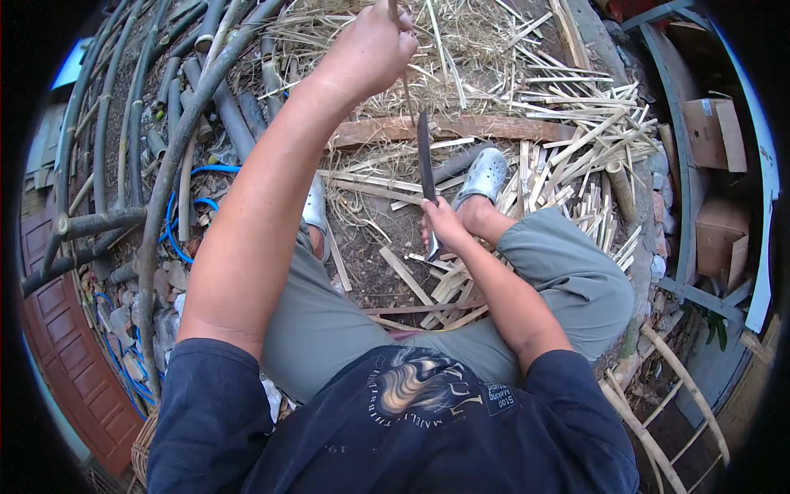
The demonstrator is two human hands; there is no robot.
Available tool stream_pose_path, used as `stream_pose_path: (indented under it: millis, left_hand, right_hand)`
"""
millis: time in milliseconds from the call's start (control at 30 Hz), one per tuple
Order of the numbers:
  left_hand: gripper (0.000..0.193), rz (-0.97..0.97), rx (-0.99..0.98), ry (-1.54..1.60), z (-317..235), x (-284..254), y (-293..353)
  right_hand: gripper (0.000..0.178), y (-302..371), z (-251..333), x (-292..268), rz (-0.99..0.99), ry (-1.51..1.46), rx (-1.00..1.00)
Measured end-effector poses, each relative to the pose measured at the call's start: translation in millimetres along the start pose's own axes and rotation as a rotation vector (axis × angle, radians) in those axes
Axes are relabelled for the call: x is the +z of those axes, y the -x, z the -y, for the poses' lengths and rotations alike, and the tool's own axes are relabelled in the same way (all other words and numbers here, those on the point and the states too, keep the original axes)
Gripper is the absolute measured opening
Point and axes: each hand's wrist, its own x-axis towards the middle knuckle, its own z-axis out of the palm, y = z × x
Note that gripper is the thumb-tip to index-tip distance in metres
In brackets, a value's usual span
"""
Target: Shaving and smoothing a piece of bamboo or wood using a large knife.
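My left hand (374,48) is raised at the far side, its fingers closed round a thin bamboo strip (407,92). The strip hangs down below the fist, close to the tip of a long knife (425,156). Lower down, between my knees, my right hand (443,226) grips that knife, its dark blade pointing away from me. Whether strip and blade touch, I cannot tell. Behind the blade lies a long curved piece of wood (494,127) across the ground.
Split bamboo strips (568,156) lie heaped at the right, with straw-like shavings (354,41) beyond. Bamboo poles (222,107) and a blue hose (170,218) are at the left. Cardboard boxes (714,133) fill a shelf at the right, above a bamboo ladder (687,387).
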Motion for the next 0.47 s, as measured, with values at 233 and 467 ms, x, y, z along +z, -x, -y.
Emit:
stream_pose_path:
  millis: [233, 467]
  left_hand:
    - [0.022, 0.038, -0.168, -0.091, -2.0, -8.2, -1.8]
    - [0.024, 0.040, -0.095, -0.132, -2.2, -3.5, -1.4]
  right_hand:
    - [0.034, 9.8, 32.0, 11.8, -0.324, 0.385, -0.096]
    - [0.036, 29.1, 57.3, 16.7, -0.537, 0.522, -0.689]
